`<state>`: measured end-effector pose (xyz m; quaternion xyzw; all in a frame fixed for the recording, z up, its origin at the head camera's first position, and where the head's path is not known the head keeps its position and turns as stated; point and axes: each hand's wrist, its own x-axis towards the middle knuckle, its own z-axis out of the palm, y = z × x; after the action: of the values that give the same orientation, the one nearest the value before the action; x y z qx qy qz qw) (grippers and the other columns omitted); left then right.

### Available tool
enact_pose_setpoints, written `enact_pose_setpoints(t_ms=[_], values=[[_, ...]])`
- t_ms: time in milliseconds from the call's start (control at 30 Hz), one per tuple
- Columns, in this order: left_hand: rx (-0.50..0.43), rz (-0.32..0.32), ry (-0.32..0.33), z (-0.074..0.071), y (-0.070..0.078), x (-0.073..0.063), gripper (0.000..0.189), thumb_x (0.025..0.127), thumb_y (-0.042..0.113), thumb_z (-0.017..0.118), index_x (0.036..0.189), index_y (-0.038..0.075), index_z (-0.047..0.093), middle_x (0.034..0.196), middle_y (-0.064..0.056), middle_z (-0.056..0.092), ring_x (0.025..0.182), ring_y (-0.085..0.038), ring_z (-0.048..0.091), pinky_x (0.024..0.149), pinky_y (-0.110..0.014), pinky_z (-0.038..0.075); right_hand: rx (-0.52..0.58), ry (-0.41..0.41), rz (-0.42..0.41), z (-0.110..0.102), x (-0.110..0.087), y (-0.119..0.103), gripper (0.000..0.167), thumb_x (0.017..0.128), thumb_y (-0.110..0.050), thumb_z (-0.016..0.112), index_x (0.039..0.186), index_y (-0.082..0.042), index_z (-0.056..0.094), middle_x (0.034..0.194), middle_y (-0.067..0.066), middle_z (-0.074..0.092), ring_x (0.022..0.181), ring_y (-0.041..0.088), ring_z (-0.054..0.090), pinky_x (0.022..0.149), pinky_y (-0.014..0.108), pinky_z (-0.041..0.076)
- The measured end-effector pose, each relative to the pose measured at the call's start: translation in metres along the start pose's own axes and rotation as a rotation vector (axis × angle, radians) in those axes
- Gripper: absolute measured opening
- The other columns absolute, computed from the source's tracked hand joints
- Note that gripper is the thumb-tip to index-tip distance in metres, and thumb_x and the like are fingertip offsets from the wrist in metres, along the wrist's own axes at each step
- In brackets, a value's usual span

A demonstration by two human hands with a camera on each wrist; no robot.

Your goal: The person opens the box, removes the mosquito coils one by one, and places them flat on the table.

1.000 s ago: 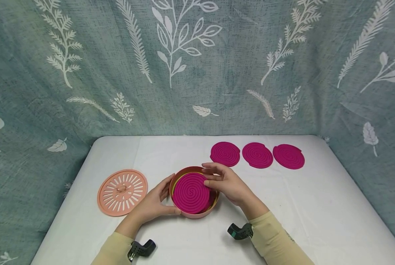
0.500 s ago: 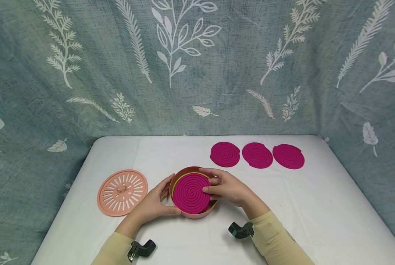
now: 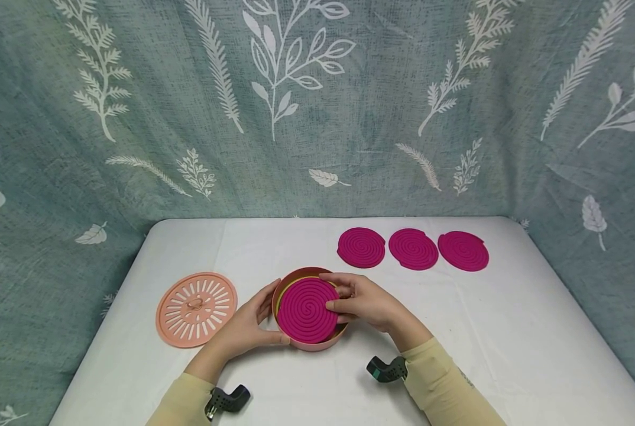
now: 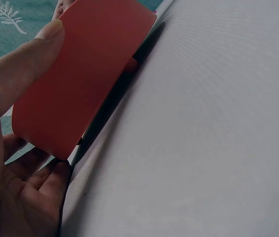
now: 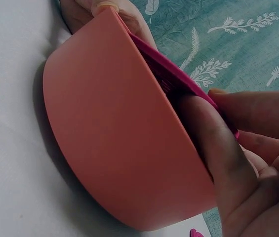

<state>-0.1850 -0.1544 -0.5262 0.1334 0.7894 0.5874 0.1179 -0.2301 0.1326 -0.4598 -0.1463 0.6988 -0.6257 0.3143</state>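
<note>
A round salmon-coloured tin (image 3: 311,347) stands on the table, its yellow inner rim partly showing. My left hand (image 3: 253,322) grips the tin's left side, thumb at the front; in the left wrist view the thumb (image 4: 35,61) lies against the wall. A magenta mosquito coil (image 3: 307,310) sits over the tin's opening, its right edge raised. My right hand (image 3: 368,305) pinches that edge. In the right wrist view one finger (image 5: 211,133) reaches under the coil (image 5: 179,74), inside the tin (image 5: 114,123). What lies beneath the coil is hidden.
A slotted salmon lid (image 3: 174,322) with a small central loop lies left of the tin. Three more magenta coils, a left one (image 3: 361,248), a middle one (image 3: 413,249) and a right one (image 3: 463,251), lie in a row on the white table (image 3: 509,343) near its back edge.
My right hand has moved slightly down and left, from touching the coil's right edge to pinching it, with fingers now beneath. The left hand and tin have not visibly moved.
</note>
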Motion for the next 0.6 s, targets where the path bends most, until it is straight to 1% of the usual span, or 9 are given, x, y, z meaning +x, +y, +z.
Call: enact_pose_setpoints(t_ms=[300, 467, 600], values=[[-0.004, 0.001, -0.001, -0.001, 0.003, 0.000, 0.119, 0.059, 0.039, 0.096, 0.156, 0.032, 0.027, 0.155, 0.012, 0.032, 0.140, -0.005, 0.032, 0.112, -0.018, 0.031, 0.008, 0.009, -0.019, -0.003, 0.001, 0.000, 0.062, 0.091, -0.006, 0.071, 0.147, -0.010, 0.046, 0.117, 0.016, 0.067, 0.092, 0.026, 0.070, 0.076, 0.042, 0.063], [-0.020, 0.013, -0.006, -0.001, 0.003, 0.000, 0.120, 0.060, 0.035, 0.097, 0.157, 0.027, 0.026, 0.155, 0.011, 0.032, 0.141, -0.006, 0.031, 0.113, -0.019, 0.030, 0.015, 0.019, -0.038, -0.007, 0.001, -0.001, 0.061, 0.091, -0.004, 0.071, 0.147, -0.009, 0.046, 0.117, 0.017, 0.066, 0.089, 0.025, 0.070, 0.074, 0.040, 0.063], [-0.018, 0.021, -0.010, -0.001, 0.002, 0.000, 0.121, 0.060, 0.035, 0.097, 0.157, 0.027, 0.025, 0.156, 0.011, 0.031, 0.141, -0.007, 0.031, 0.113, -0.019, 0.030, 0.030, 0.025, -0.036, -0.010, -0.001, -0.002, 0.062, 0.091, -0.004, 0.071, 0.147, -0.010, 0.046, 0.117, 0.018, 0.066, 0.088, 0.025, 0.070, 0.072, 0.038, 0.063]])
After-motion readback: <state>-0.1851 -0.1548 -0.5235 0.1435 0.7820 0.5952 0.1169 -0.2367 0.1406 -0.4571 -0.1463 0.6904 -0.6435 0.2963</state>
